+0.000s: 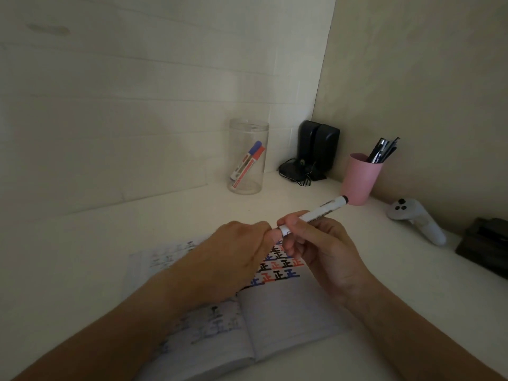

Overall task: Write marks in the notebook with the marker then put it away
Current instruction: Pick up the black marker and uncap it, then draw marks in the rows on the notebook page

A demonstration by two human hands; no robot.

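Note:
An open lined notebook [286, 320] lies on the white desk, its right page carrying rows of black, red and blue marks. Above it my right hand [321, 248] grips a white marker [323, 210] with a black end that points up and to the right. My left hand [233, 254] is closed around the marker's near end, where the cap or tip is hidden by my fingers. A clear plastic jar [247, 158] at the back holds a blue marker and a red marker.
A pink cup [360, 178] with dark pens stands at the back right, close to the marker's far end. Black speakers [316, 149] sit in the corner. A white controller [417, 218] and a dark box [486, 243] lie on the right.

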